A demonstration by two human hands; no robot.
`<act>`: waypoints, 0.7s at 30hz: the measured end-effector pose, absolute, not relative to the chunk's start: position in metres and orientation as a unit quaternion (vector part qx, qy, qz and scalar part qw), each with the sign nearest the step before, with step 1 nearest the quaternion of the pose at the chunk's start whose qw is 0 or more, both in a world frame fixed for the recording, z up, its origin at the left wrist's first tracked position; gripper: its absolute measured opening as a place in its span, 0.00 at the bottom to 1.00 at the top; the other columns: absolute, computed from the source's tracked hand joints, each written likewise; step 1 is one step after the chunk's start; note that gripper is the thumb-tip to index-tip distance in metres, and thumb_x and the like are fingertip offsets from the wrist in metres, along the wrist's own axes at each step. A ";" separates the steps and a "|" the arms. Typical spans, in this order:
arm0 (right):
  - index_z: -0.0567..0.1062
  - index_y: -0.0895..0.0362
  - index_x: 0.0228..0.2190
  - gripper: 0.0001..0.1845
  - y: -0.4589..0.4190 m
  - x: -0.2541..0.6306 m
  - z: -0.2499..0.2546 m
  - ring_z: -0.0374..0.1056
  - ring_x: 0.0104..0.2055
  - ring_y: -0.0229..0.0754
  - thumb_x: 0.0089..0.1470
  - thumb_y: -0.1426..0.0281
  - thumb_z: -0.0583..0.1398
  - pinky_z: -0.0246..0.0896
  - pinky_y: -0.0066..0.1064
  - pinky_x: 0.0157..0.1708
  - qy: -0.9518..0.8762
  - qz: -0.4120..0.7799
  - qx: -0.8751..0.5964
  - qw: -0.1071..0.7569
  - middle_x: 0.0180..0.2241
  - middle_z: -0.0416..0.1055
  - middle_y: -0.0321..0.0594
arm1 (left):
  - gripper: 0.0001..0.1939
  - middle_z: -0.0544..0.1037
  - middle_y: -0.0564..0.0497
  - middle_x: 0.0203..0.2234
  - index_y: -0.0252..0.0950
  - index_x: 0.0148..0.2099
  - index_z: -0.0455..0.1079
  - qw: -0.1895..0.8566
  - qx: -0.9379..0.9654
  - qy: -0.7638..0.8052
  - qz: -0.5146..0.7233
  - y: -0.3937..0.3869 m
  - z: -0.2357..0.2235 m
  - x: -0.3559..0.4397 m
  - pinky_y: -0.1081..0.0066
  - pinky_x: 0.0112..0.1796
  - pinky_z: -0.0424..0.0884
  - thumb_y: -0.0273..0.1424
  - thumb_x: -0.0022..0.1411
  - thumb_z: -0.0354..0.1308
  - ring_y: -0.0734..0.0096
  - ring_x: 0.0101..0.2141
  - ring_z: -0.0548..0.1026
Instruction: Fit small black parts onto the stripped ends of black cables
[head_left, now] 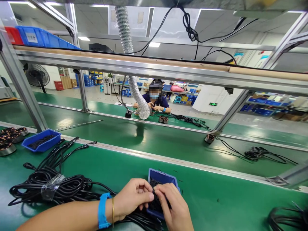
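Both hands meet over a small blue bin (pixel 166 172) that holds many short black pieces, perhaps bits of tubing. My left hand (pixel 134 195), with a blue strap at its wrist, is closed, thumb against fingers. Facing it, my right hand (pixel 174 205) is closed in a pinch, its fingertips almost touching the left thumb. Whatever lies between the fingertips is too small or too hidden to name. Under my left forearm and to its left lies a taped coil of black cable (pixel 60 186), with strands running beneath my hands.
A second blue bin (pixel 42 141) of black pieces stands at left, beside several copper-wound stators (pixel 11 139). More black cable (pixel 287 218) lies at lower right. A metal frame crosses ahead, with a flexible silver duct (pixel 134 86) hanging down. A person (pixel 156 99) sits across the bench.
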State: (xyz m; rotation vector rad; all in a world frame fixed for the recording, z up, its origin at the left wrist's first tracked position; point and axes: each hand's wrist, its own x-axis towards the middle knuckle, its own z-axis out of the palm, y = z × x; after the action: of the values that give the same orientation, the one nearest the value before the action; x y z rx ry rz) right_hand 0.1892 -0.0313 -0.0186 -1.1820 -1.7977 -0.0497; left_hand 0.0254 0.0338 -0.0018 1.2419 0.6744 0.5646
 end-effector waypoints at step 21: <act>0.73 0.52 0.38 0.08 -0.033 0.202 -0.009 0.71 0.32 0.42 0.64 0.76 0.55 0.66 0.33 0.32 -0.725 -0.058 -0.495 0.475 0.31 0.75 0.39 | 0.14 0.67 0.58 0.19 0.35 0.32 0.68 0.707 0.588 0.294 0.259 0.035 0.006 0.023 0.78 0.20 0.58 0.39 0.49 0.65 0.79 0.20 0.64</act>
State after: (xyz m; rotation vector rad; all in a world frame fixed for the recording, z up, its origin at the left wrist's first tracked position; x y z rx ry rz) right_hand 0.2023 -0.0330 -0.0087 -1.2107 -1.7725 -0.1428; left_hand 0.0226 0.0351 0.0062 1.3064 0.6537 0.5758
